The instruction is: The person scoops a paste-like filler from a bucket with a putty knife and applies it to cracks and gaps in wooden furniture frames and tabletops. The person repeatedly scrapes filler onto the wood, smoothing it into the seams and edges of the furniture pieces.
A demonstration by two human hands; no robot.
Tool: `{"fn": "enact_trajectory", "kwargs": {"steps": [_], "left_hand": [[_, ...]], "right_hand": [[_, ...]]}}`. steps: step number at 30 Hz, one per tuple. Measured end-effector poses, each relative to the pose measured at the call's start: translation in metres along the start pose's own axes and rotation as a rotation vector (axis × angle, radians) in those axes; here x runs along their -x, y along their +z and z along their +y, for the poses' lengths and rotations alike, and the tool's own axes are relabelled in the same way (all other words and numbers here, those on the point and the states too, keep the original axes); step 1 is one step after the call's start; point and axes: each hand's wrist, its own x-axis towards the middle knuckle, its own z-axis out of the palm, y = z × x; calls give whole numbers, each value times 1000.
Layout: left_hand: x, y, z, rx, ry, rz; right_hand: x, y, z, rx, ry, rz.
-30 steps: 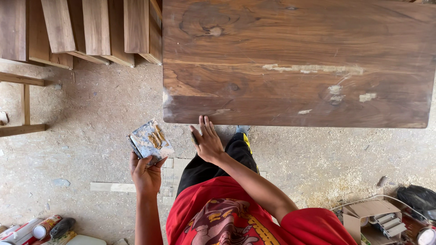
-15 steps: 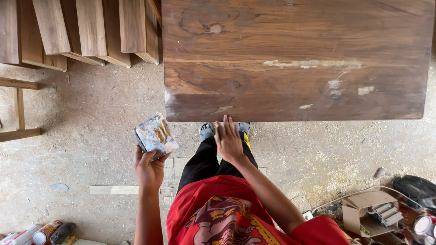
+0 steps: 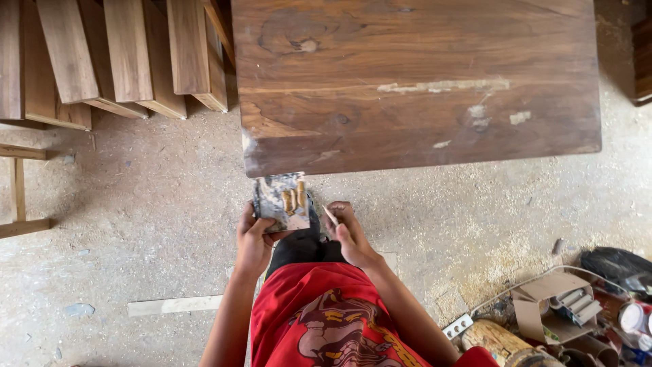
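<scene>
My left hand (image 3: 255, 238) holds a small flat smeared board (image 3: 281, 201) with lumps of tan putty on it, just below the near edge of a dark wooden tabletop (image 3: 414, 81). Right beside the board is my right hand (image 3: 348, 231), pinching a small light stick (image 3: 331, 215) between its fingers. Pale filler patches (image 3: 445, 86) show on the tabletop. I wear a red shirt (image 3: 333, 319) and dark trousers.
Several wooden planks (image 3: 129, 51) lean at the upper left, and a wooden frame (image 3: 17, 190) stands at the left edge. A thin wood strip (image 3: 173, 305) lies on the dusty concrete floor. A cardboard box (image 3: 557, 302), cans and a dark bag (image 3: 618, 265) sit at the lower right.
My right hand has come off the tabletop's near edge and drawn back next to the putty board. The left hand has brought the board in toward the middle. The view has shifted slightly.
</scene>
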Motion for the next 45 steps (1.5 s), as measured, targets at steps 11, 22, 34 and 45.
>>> {"fn": "enact_trajectory", "kwargs": {"steps": [11,22,34,45], "left_hand": [[59,-20,-25,47,-116,-188],[62,-36,4,-253,-111,-129],[-42,-31,53,-672,142,-319],[-89,-13,57,-845,138,-436]], "right_hand": [[64,6,3,926,-308,120],[72,23,-4,1042,-213,160],[-23,81,9,1014,186,503],[-57,109,31,935,407,830]]}}
